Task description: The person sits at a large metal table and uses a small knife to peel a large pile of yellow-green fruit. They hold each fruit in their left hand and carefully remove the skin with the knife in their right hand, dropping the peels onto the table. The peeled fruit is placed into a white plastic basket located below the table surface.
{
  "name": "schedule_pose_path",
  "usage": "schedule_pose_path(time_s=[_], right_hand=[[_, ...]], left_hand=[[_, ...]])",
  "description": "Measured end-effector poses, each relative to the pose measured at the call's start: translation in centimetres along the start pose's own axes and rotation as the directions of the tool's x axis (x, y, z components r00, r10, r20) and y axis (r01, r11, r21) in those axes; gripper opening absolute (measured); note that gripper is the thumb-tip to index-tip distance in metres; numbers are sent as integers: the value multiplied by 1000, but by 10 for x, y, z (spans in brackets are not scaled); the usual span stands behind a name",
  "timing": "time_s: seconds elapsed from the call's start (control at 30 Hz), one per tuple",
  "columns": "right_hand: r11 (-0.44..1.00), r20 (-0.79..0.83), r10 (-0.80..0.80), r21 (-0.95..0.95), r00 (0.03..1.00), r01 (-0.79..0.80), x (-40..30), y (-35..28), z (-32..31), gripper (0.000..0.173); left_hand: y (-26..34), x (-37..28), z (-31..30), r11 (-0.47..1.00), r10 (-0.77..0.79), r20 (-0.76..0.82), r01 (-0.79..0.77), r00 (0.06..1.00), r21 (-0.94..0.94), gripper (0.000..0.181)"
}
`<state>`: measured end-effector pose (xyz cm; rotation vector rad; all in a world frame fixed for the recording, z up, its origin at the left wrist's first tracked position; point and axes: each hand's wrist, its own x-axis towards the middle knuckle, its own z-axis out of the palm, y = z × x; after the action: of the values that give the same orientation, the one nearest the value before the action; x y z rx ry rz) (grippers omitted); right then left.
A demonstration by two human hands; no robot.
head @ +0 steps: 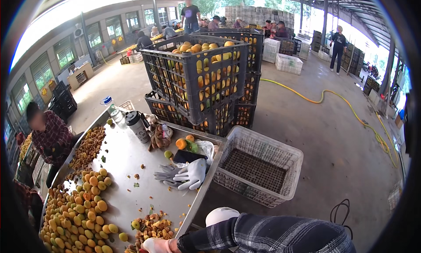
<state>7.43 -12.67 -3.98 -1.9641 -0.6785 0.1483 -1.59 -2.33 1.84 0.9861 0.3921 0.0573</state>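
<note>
At the bottom edge is my right hand (157, 245), partly cut off, with something pale over part of it. A small bit of red shows by its fingers; whether they hold it I cannot tell. The hand is beside a heap of orange-brown fruit pieces (154, 227) on a metal table (123, 194). Yellow-orange fruits, perhaps apricots (80, 208), are piled at the table's left, with a darker brown heap (87, 148) behind them. Grey-white gloves (192, 174) lie near the right rim beside a dark phone (185, 156). My left hand is out of view.
An open white plastic crate (260, 164) is right of the table. Black crates of fruit (197, 79) are stacked behind it. A tumbler (136, 126) and a water bottle (113, 111) stand at the back edge. A person in plaid (54, 134) is at the left. A yellow hose (345, 102) crosses the floor.
</note>
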Motion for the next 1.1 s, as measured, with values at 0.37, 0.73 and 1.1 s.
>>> schedule_pose_path(time_s=[0.37, 0.73, 1.1], right_hand=[[963, -108, -47, 260, 993, 74, -8, 11, 3, 26], [948, -213, 114, 317, 970, -41, -10, -28, -46, 29], [405, -286, 304, 902, 909, 149, 5, -45, -86, 53]], left_hand=[[-7, -7, 36, 994, 84, -200, -95, 976, -48, 42], [-48, 51, -35, 933, -125, -34, 106, 992, -345, 49], [-32, 17, 18, 997, 26, 275, -46, 961, 69, 49]])
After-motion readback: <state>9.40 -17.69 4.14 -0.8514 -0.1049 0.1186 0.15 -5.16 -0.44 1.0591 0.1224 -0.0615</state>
